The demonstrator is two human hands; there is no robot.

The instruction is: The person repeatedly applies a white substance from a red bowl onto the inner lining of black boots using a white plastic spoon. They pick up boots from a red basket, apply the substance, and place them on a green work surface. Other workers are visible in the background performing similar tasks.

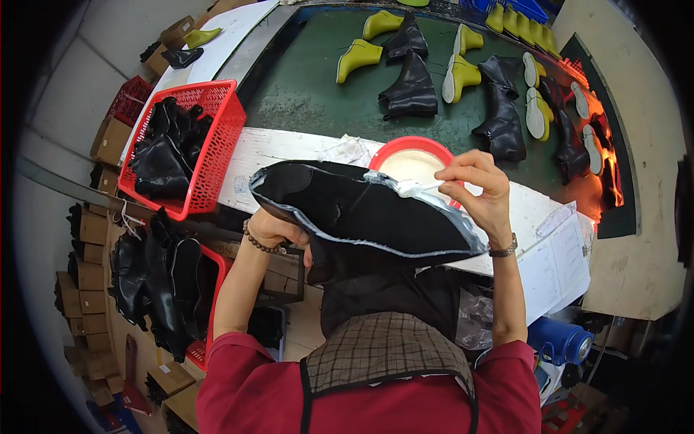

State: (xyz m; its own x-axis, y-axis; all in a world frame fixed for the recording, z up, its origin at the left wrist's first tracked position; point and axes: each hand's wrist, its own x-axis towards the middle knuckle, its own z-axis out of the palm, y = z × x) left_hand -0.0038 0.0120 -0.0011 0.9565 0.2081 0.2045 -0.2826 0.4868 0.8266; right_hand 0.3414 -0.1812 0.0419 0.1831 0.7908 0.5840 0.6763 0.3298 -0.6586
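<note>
A black boot upper stretches across the middle, its opening toward me and a whitish band along its edge. My left hand is closed around its left end; some fingers are hidden behind the material. Between the fingertips of my right hand is the handle of a small brush. The white-coated brush head touches the upper's far edge. Just beyond stands a red bowl with creamy white paste in it, partly covered by the upper and my right hand.
A red basket of black uppers stands at left, with more black uppers below. Past the white bench, a green conveyor belt carries yellow-green lasts and black uppers, near an orange glow. Papers lie at right.
</note>
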